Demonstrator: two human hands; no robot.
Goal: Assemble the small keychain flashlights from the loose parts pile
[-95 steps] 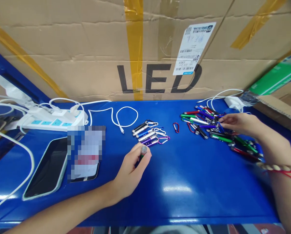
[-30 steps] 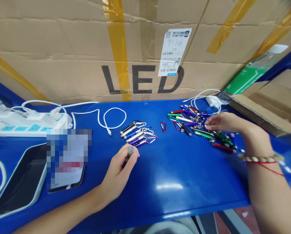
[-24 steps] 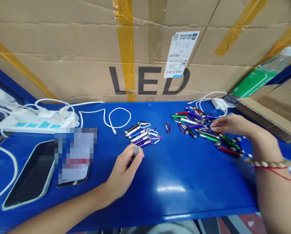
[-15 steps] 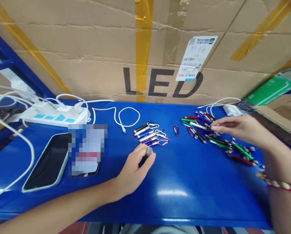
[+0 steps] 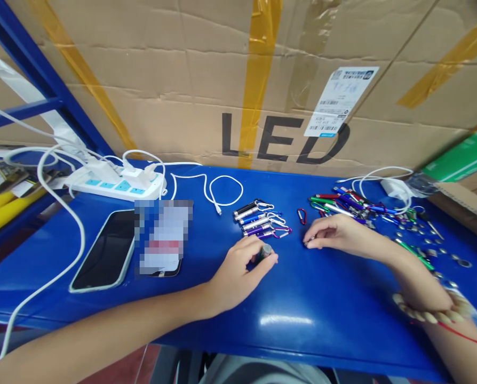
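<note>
My left hand [image 5: 238, 272] is closed around a mini flashlight [image 5: 266, 249], its silvery end pointing up between thumb and forefinger. The rest of its body is mostly hidden by the fingers. My right hand [image 5: 342, 234] hovers over the table to the right, pinching a small dark part [image 5: 305, 244] at the fingertips, too small to name. Just beyond my left hand lies a neat row of mini flashlights [image 5: 253, 220] with carabiner clips. A loose red carabiner [image 5: 301, 215] rests beyond the right fingertips. Behind the right hand spreads a pile of coloured flashlight bodies [image 5: 354, 204].
Small round metal pieces [image 5: 432, 252] are scattered at the right of the blue table [image 5: 302, 298]. At the left are two phones [image 5: 104, 250], one blurred out, and a white power strip [image 5: 118, 186] with cables. A large cardboard box [image 5: 198, 80] stands behind.
My right hand has moved left from the pile towards my left hand, carrying a small dark part. The left hand keeps its grip on the flashlight. The camera view has shifted slightly.
</note>
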